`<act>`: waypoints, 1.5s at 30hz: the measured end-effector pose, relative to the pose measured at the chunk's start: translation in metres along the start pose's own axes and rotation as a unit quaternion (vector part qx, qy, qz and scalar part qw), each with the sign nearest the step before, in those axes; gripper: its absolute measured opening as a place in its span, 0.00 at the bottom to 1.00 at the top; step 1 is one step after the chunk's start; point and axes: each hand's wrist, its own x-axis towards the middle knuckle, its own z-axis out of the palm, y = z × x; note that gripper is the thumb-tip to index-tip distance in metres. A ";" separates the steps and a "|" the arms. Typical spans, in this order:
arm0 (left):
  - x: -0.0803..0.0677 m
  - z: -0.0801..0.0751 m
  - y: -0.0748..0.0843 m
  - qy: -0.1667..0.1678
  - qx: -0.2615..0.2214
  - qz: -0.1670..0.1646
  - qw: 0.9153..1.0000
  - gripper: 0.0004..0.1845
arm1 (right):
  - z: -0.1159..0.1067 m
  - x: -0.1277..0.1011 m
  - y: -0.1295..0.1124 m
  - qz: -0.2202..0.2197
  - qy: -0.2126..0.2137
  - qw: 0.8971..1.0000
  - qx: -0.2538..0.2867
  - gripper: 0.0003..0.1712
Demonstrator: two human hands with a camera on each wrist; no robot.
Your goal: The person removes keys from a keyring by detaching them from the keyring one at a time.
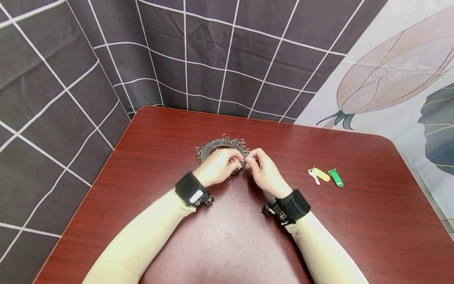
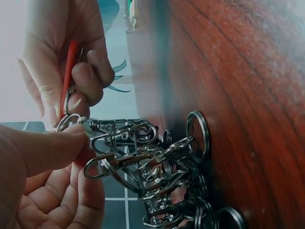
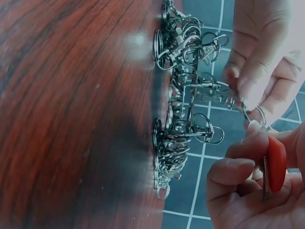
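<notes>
In the head view a grey round holder (image 1: 209,151), hung all round with metal snap clasps and split rings, lies on the table. My left hand (image 1: 219,165) reaches over its right side. Thumb and fingers of that hand pinch a split ring (image 3: 247,112) at the end of one snap clasp (image 2: 102,126). From the right, my right hand (image 1: 264,172) meets it, fingertips close together. It holds a red key tag (image 3: 277,162) with a key (image 3: 266,177) beside it, its fingertips right at the split ring. The tag is hidden in the head view.
To the right on the red-brown table (image 1: 369,221) lie a yellow key tag (image 1: 322,174) with a silver key (image 1: 314,176) and a green key tag (image 1: 335,178). Dark gridded cloth (image 1: 205,47) hangs behind and at the left.
</notes>
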 end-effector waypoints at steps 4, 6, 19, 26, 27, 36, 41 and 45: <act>0.001 0.003 -0.003 -0.003 0.003 0.004 1.000 0.04 | 0.000 0.000 -0.001 0.017 -0.006 0.999 0.030 0.02; 0.002 0.004 -0.005 0.000 0.001 0.004 1.000 0.02 | -0.001 0.000 -0.002 0.018 -0.009 0.999 0.041 0.02; -0.001 0.005 -0.005 0.046 0.027 -0.014 0.998 0.03 | -0.001 0.000 -0.003 0.043 -0.044 0.993 0.103 0.07; 0.001 0.002 -0.004 0.061 0.024 -0.013 0.998 0.03 | -0.002 0.001 -0.003 0.045 -0.058 0.995 0.062 0.04; 0.001 0.002 -0.004 0.061 0.022 -0.015 0.998 0.03 | -0.002 0.001 -0.003 0.045 -0.058 0.995 0.060 0.03; 0.001 0.003 -0.004 0.050 0.009 -0.015 0.999 0.03 | -0.004 0.001 -0.001 0.043 -0.037 0.997 0.060 0.03; 0.001 0.003 -0.004 0.039 0.007 -0.009 0.999 0.03 | -0.004 0.002 0.000 0.052 -0.022 0.996 0.066 0.04; 0.002 0.004 -0.003 0.030 0.010 -0.018 0.999 0.04 | -0.008 0.002 -0.011 0.058 -0.021 0.996 0.072 0.04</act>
